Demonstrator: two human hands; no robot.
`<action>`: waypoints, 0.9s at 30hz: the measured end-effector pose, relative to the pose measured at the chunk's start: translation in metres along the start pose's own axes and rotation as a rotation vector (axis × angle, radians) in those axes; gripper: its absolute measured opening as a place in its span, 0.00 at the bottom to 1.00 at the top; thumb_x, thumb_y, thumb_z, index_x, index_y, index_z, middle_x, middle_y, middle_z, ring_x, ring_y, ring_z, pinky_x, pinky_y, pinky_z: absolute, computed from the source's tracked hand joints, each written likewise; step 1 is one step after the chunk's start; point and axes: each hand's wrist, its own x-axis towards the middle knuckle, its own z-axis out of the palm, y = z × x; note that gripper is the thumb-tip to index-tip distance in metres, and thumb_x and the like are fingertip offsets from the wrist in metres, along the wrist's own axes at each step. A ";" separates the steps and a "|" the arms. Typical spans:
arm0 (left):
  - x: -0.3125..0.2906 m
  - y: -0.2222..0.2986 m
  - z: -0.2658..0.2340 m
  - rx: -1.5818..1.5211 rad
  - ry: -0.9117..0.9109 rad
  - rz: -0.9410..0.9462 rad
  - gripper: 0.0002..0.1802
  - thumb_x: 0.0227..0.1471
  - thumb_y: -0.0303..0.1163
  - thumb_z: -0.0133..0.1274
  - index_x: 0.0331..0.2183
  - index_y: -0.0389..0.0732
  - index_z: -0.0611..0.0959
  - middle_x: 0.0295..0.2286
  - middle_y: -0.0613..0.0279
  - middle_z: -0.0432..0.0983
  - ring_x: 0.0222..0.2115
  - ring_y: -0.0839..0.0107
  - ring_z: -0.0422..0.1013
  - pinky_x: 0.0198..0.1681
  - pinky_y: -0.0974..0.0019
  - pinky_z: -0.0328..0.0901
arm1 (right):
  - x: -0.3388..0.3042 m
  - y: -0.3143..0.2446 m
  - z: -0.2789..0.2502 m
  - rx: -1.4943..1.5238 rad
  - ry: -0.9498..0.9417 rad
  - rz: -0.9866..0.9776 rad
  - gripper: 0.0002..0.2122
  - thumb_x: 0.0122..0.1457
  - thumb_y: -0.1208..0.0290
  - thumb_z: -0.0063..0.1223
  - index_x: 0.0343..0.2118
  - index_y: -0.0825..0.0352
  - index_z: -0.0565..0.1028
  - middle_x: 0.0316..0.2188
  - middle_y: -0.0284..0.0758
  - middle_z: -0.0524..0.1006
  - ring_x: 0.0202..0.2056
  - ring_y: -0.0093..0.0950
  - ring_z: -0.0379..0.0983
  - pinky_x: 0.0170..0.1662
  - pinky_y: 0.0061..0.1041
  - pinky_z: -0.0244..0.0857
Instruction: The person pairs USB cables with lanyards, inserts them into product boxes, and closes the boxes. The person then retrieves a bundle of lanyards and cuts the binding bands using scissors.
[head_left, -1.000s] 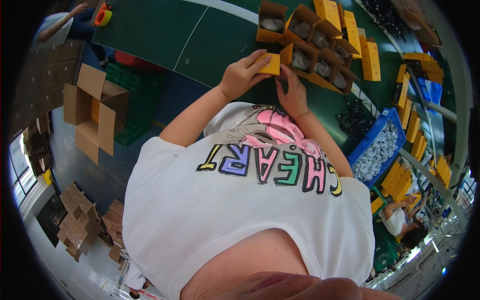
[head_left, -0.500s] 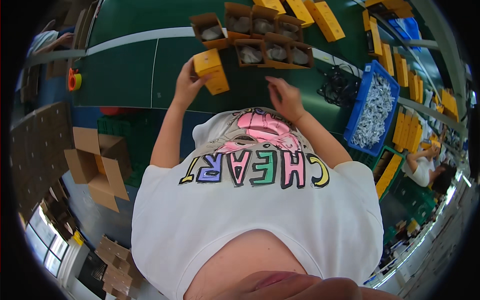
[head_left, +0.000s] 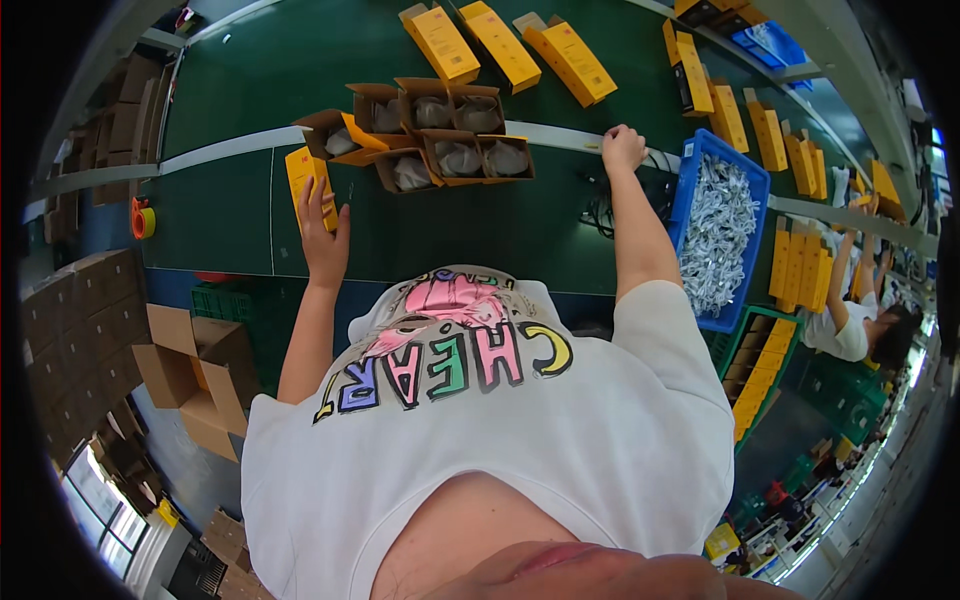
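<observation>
My left hand point(head_left: 323, 235) lies against a closed yellow box point(head_left: 300, 172) on the green table, its fingers stretched over the box side and its thumb apart. Just beside it sits a group of open brown cardboard boxes point(head_left: 430, 185), each with a bag-wrapped item point(head_left: 455, 158) inside. To the right, my right hand point(head_left: 625, 148) is closed with the fingers curled down above a bundle of black cables point(head_left: 600, 213). What these fingers hold, if anything, is hidden. A blue crate point(head_left: 683, 215) full of small white-and-silver packets point(head_left: 718, 235) stands beside my right forearm.
Several yellow boxes point(head_left: 567, 60) lie on the far side beyond a white strip point(head_left: 560, 137). An orange tape roll point(head_left: 143, 218) sits at the left. An open carton point(head_left: 170, 375) is on the lower left. At the right, a person point(head_left: 850, 325) works near more yellow boxes point(head_left: 795, 268).
My left hand has carried the yellow box left to beside the open boxes and loosened its fingers. My right hand has reached right and forward to the cables and closed. The view has shifted.
</observation>
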 end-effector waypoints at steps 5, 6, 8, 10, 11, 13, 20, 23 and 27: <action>-0.021 0.039 -0.012 -0.114 -0.011 -0.035 0.25 0.59 0.27 0.51 0.57 0.41 0.69 0.60 0.54 0.58 0.46 0.66 0.72 0.49 0.65 0.68 | 0.032 0.026 -0.068 1.681 -0.477 0.270 0.09 0.61 0.70 0.53 0.37 0.71 0.76 0.21 0.29 0.75 0.29 0.26 0.74 0.39 0.26 0.69; -0.021 0.049 -0.012 -0.115 0.001 -0.018 0.24 0.59 0.27 0.50 0.57 0.41 0.69 0.59 0.54 0.59 0.46 0.67 0.72 0.48 0.67 0.69 | 0.027 0.021 -0.113 1.719 -0.537 0.263 0.08 0.61 0.70 0.53 0.37 0.70 0.76 0.19 0.27 0.71 0.27 0.23 0.71 0.39 0.25 0.69; -0.007 0.072 -0.006 -0.183 -0.024 0.063 0.24 0.59 0.26 0.50 0.57 0.41 0.70 0.59 0.53 0.60 0.46 0.67 0.71 0.47 0.67 0.69 | 0.019 0.025 -0.192 1.670 -0.519 0.163 0.08 0.62 0.70 0.54 0.38 0.70 0.76 0.17 0.25 0.66 0.22 0.18 0.65 0.34 0.22 0.69; 0.006 0.102 -0.001 -0.236 -0.050 0.126 0.24 0.59 0.26 0.50 0.57 0.41 0.70 0.58 0.53 0.61 0.47 0.68 0.71 0.47 0.68 0.69 | 0.013 0.028 -0.257 1.545 -0.408 -0.033 0.08 0.62 0.70 0.54 0.38 0.71 0.77 0.17 0.24 0.64 0.17 0.14 0.58 0.27 0.19 0.66; 0.018 0.117 0.006 -0.300 -0.060 0.221 0.23 0.59 0.26 0.50 0.56 0.41 0.70 0.58 0.53 0.61 0.47 0.68 0.71 0.46 0.68 0.69 | 0.009 0.027 -0.292 1.499 -0.339 -0.138 0.09 0.62 0.69 0.54 0.38 0.70 0.77 0.17 0.24 0.63 0.16 0.12 0.56 0.25 0.17 0.64; 0.049 0.158 0.019 -0.477 -0.106 0.395 0.24 0.58 0.25 0.51 0.56 0.41 0.70 0.58 0.52 0.62 0.48 0.68 0.71 0.47 0.68 0.69 | 0.002 0.040 -0.351 1.508 -0.252 -0.267 0.10 0.63 0.69 0.53 0.39 0.72 0.77 0.17 0.25 0.66 0.15 0.11 0.54 0.22 0.16 0.61; 0.084 0.372 0.067 -0.763 -0.474 0.799 0.29 0.56 0.34 0.57 0.56 0.40 0.68 0.47 0.58 0.72 0.47 0.72 0.69 0.49 0.69 0.65 | -0.069 0.003 -0.458 1.593 -0.549 -0.662 0.09 0.63 0.74 0.50 0.43 0.72 0.72 0.15 0.28 0.68 0.11 0.13 0.56 0.14 0.14 0.51; 0.092 0.403 0.072 -0.608 -1.172 0.630 0.24 0.58 0.34 0.56 0.53 0.40 0.69 0.33 0.65 0.76 0.34 0.80 0.70 0.38 0.76 0.65 | -0.094 0.047 -0.482 1.436 -0.320 -0.614 0.10 0.64 0.72 0.49 0.43 0.73 0.74 0.17 0.25 0.67 0.14 0.11 0.57 0.21 0.16 0.59; 0.088 0.416 0.091 -0.912 -0.634 0.656 0.20 0.60 0.27 0.50 0.53 0.42 0.68 0.31 0.67 0.75 0.27 0.82 0.66 0.32 0.79 0.61 | -0.116 0.092 -0.460 1.011 -0.204 -0.389 0.10 0.62 0.74 0.52 0.43 0.72 0.76 0.25 0.27 0.74 0.18 0.10 0.62 0.31 0.21 0.72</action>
